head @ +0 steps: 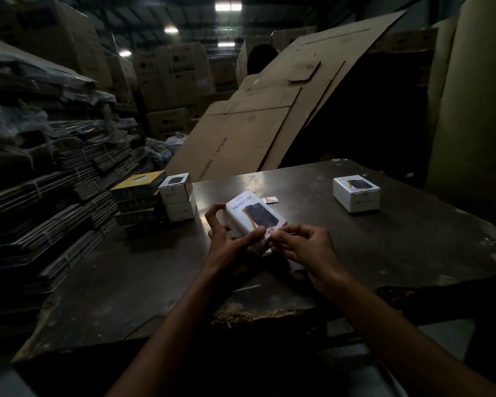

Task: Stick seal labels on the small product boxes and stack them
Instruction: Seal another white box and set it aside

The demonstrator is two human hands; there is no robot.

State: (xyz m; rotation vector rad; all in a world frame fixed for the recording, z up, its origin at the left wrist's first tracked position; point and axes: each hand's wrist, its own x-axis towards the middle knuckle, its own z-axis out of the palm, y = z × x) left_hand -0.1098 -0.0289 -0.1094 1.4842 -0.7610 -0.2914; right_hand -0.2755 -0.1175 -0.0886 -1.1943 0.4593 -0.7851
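Observation:
A white product box (252, 217) printed "HALLEY 20K" is held just above the dark table (370, 253), near its middle. My left hand (226, 239) grips its left side, thumb laid along the near edge. My right hand (301, 245) pinches a small pink seal label (270, 230) at the box's near right corner. Two white boxes (178, 196) stand stacked at the table's left edge. One more white box (356, 193) sits alone at the far right. A strip of labels (270, 199) lies behind the held box.
Yellow-and-dark boxes (138, 196) are piled left of the white stack. Bundles of flattened cartons (40, 181) fill the left side. Large cardboard sheets (269, 110) lean behind the table. The table's near edge (255, 313) is chipped.

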